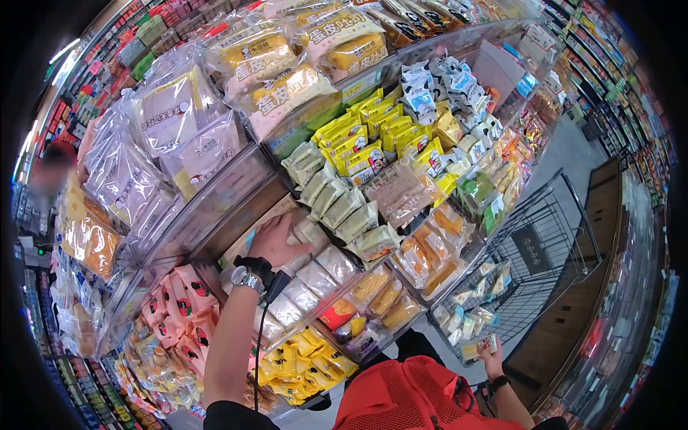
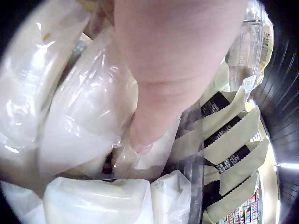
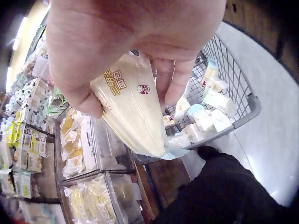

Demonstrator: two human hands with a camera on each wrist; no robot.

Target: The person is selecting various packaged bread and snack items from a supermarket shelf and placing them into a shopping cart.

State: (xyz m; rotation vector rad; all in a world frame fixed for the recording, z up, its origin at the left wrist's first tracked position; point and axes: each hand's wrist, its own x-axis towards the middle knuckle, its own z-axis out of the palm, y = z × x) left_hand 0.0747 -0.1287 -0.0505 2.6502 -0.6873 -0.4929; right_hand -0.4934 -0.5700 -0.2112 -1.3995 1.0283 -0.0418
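Observation:
My left hand [image 1: 279, 240] reaches into a shelf compartment of white, clear-wrapped bread packs [image 1: 315, 279], back of the hand upward. In the left wrist view its thumb [image 2: 156, 121] points down against a wrapped pack [image 2: 88, 102], and the other fingers are mostly hidden behind the wrist and wrapping. Low on the right, my right hand [image 1: 490, 358] grips a wrapped sandwich [image 3: 133, 105] with red-brown printing, thumb on one side and fingers on the other. It hangs over the near end of a wire shopping cart [image 1: 530, 247], where several similar packs [image 3: 205, 119] lie.
Beside the left hand stand pale green packets [image 1: 344, 211] and yellow packets [image 1: 358, 147]. Pink packets [image 1: 183, 301] and yellow-orange ones [image 1: 304, 362] fill nearer bins. Clear dividers [image 1: 208, 208] edge the compartments. Large bread bags [image 1: 172, 115] sit higher up.

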